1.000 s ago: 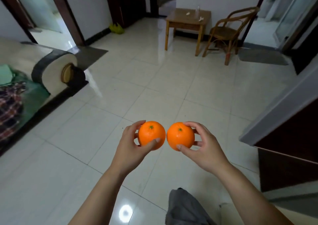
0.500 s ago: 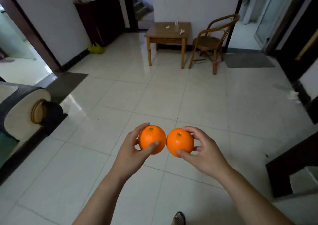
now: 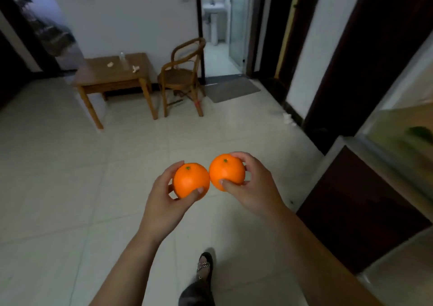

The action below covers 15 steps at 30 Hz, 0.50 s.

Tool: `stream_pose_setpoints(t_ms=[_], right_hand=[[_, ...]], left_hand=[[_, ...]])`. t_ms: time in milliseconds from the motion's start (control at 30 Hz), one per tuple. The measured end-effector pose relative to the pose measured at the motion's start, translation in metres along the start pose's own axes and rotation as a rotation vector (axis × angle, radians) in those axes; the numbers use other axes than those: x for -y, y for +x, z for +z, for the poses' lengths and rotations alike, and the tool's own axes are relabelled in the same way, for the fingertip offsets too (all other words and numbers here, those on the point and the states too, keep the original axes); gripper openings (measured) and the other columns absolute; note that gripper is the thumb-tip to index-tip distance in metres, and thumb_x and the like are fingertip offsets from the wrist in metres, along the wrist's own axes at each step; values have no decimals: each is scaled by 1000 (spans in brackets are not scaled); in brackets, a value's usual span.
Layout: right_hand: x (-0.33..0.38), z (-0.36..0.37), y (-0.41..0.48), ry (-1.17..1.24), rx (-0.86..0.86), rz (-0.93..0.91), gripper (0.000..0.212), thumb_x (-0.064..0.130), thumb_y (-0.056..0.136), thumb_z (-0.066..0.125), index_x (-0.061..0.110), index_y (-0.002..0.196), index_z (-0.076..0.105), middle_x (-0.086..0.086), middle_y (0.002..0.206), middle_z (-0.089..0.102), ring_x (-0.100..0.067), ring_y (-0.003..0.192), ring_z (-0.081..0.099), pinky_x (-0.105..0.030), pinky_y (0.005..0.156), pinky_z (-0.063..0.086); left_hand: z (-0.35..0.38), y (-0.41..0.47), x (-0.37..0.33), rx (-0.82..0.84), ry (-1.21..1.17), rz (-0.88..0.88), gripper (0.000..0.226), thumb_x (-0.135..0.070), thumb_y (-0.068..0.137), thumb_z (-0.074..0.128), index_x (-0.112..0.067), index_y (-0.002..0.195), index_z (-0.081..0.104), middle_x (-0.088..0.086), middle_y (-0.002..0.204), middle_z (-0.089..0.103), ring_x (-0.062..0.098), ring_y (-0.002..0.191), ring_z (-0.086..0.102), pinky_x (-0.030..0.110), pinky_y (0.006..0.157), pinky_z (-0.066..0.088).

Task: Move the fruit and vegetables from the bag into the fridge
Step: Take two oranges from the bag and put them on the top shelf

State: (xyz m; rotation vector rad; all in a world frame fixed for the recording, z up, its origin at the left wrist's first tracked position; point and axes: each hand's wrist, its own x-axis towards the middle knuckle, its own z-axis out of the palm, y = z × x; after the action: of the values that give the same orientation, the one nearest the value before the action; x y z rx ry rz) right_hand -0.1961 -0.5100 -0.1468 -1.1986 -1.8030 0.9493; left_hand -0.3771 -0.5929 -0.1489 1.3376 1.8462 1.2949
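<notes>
I hold two oranges out in front of me over the tiled floor, side by side and nearly touching. My left hand (image 3: 164, 202) is closed around the left orange (image 3: 191, 182), thumb across its lower front. My right hand (image 3: 254, 188) grips the right orange (image 3: 226, 171), which sits slightly higher. Both fruits show their green stem ends upward. At the far right edge an open fridge (image 3: 398, 139) shows a lit shelf with something green on it, blurred. The bag is not in view.
A small wooden table (image 3: 112, 76) and a cane chair (image 3: 181, 76) stand against the back wall. A grey mat (image 3: 234, 89) lies before a bathroom doorway. A dark cabinet panel (image 3: 358, 207) juts out at the right. My sandalled foot (image 3: 205, 262) shows below.
The view has swung to the right: the sofa has left the frame and the fridge's lit interior has come in at the right. The right orange has risen slightly above the left.
</notes>
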Motion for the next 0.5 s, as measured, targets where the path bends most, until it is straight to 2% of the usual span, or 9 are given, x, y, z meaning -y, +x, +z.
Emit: stream_pose_setpoints(t_ms=[100,233,367,500], right_hand=[[-12,-20,50,-24,-127,21,58,34,66,78,36,118,50,16,120,53,-6,106,52,-38,87,53],[-25,-59,99,-45,-211,108,61,41,65,76,37,119,49,19,118,51,-5,106,52,-39,87,53],[-42,-97,130,-104,-368,206,59,33,69,77,38,120,48,17,120,47,-3,107,50,-28,86,51],[-58,-124,123,-140,-543,288,56,27,71,77,44,115,46,23,115,47,3,102,50,-18,81,45]], left_hand=[[27,72,-10,107,-57,45,60,-35,72,75,-44,123,45,-12,128,46,17,104,55,15,67,43],[69,162,-26,331,-77,123,61,-31,73,76,-44,124,45,-13,127,47,14,104,56,16,70,46],[130,228,-43,528,-50,224,65,-34,74,75,-42,128,40,-16,124,44,10,104,53,15,71,45],[190,257,-61,746,-85,275,67,-31,75,75,-41,130,39,-13,126,43,12,107,50,20,76,46]])
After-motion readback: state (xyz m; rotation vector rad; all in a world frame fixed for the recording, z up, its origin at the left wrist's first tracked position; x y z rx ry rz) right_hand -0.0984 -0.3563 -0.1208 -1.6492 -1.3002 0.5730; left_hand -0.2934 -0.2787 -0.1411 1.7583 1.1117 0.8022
